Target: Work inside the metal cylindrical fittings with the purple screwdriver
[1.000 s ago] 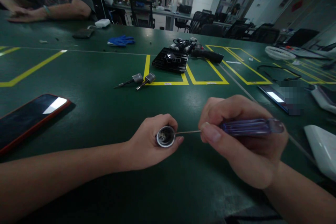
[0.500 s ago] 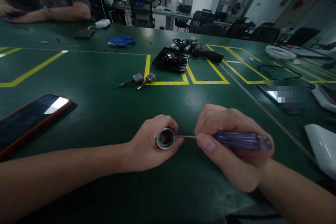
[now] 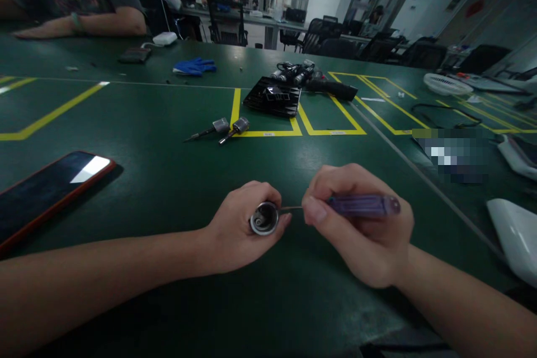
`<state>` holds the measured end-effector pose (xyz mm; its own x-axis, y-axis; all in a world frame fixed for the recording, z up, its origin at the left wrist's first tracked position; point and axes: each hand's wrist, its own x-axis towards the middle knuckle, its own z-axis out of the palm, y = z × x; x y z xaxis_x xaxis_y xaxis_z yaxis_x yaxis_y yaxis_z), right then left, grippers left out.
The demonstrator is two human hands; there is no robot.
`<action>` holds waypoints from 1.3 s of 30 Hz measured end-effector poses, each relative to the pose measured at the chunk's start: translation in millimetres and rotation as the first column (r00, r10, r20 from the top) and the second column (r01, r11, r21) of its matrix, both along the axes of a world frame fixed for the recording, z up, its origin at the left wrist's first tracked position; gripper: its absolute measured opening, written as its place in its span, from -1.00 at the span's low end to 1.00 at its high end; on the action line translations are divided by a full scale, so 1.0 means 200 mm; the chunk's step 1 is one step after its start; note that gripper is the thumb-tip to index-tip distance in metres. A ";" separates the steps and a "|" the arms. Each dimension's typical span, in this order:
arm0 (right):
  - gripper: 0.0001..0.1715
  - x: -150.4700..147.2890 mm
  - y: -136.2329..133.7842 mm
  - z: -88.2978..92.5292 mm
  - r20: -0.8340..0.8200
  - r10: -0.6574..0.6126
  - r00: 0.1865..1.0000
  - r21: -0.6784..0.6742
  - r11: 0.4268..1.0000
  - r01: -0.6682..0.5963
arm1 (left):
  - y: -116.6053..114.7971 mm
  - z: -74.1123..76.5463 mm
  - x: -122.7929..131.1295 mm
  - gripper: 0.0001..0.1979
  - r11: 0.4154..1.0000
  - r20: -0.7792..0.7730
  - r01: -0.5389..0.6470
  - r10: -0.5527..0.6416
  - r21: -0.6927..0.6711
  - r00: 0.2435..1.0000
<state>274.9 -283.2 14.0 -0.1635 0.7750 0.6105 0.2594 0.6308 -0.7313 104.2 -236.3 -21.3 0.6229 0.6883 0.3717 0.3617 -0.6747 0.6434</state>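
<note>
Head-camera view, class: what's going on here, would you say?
The wearer's left hand grips a hollow metal cylinder, its open end facing the camera. The right hand holds a purple-handled screwdriver, its thin shaft pointing toward the cylinder; whether the tip touches it is hard to tell. On the green table, a red-edged phone lies on the left, and a blue glove farther back.

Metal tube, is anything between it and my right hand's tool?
Only the fingers of the left hand, curled around the metal tube; the purple-handled tool in the right hand points between them. Nothing else visible.
</note>
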 end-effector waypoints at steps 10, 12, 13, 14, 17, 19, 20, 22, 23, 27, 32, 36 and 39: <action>-0.92 -0.03 0.03 -0.04 -0.208 -0.097 0.973 -0.200 0.978 0.055 | 0.02 -0.01 -0.01 -0.88 0.987 0.023 -0.154 0.154 0.041 0.988; -0.92 -0.03 0.04 -0.06 -0.309 -0.100 0.946 -0.241 0.970 0.024 | 0.02 -0.01 -0.01 -0.89 0.984 0.038 -0.172 0.170 0.054 0.985; -0.93 -0.04 0.04 -0.07 -0.355 -0.098 0.930 -0.254 0.967 0.006 | 0.02 -0.01 -0.01 -0.89 0.983 0.048 -0.177 0.175 0.056 0.983; -0.93 -0.04 0.04 -0.08 -0.376 -0.099 0.921 -0.254 0.967 0.000 | 0.02 -0.01 -0.01 -0.89 0.982 0.058 -0.179 0.176 0.055 0.983; -0.93 -0.04 0.02 -0.08 -0.263 -0.135 0.955 -0.178 0.980 0.090 | 0.02 0.00 -0.01 -0.89 0.982 0.079 -0.182 0.178 0.048 0.981; -0.92 -0.04 0.00 -0.07 -0.141 -0.154 0.978 -0.087 0.986 0.143 | 0.03 0.01 -0.01 -0.89 0.982 0.085 -0.182 0.177 0.049 0.981; -0.92 -0.04 -0.02 -0.07 -0.108 -0.144 0.984 -0.050 0.989 0.140 | 0.03 0.01 -0.01 -0.89 0.982 0.088 -0.181 0.176 0.050 0.981; -0.89 -0.04 -0.03 -0.06 -0.065 -0.105 0.992 0.030 0.994 0.107 | 0.03 0.01 -0.01 -0.88 0.982 0.090 -0.183 0.179 0.048 0.980; -0.87 -0.04 -0.03 -0.06 -0.049 -0.080 0.996 0.078 0.993 0.083 | 0.03 0.01 -0.01 -0.87 0.980 0.089 -0.191 0.186 0.048 0.978; -0.83 -0.05 -0.03 -0.05 0.028 -0.007 1.000 0.209 0.978 0.001 | 0.03 0.00 -0.01 -0.86 0.972 0.057 -0.224 0.220 0.065 0.974; -0.81 -0.05 -0.03 -0.06 0.033 -0.019 0.999 0.232 0.973 0.011 | 0.03 -0.01 -0.01 -0.86 0.972 0.033 -0.219 0.217 0.085 0.976; -0.80 -0.05 -0.03 -0.07 0.088 -0.035 0.995 0.235 0.972 0.014 | 0.04 -0.02 -0.01 -0.86 0.967 -0.009 -0.227 0.229 0.117 0.973; -0.80 -0.05 -0.04 -0.08 0.159 -0.034 0.987 0.221 0.975 -0.002 | 0.05 -0.01 -0.02 -0.86 0.952 -0.023 -0.262 0.269 0.159 0.963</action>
<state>264.3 -291.5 -1.5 -0.2618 0.6280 0.7329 0.3738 0.7661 -0.5229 101.1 -226.4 -24.1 0.4436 0.7680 0.4620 0.5666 -0.6397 0.5194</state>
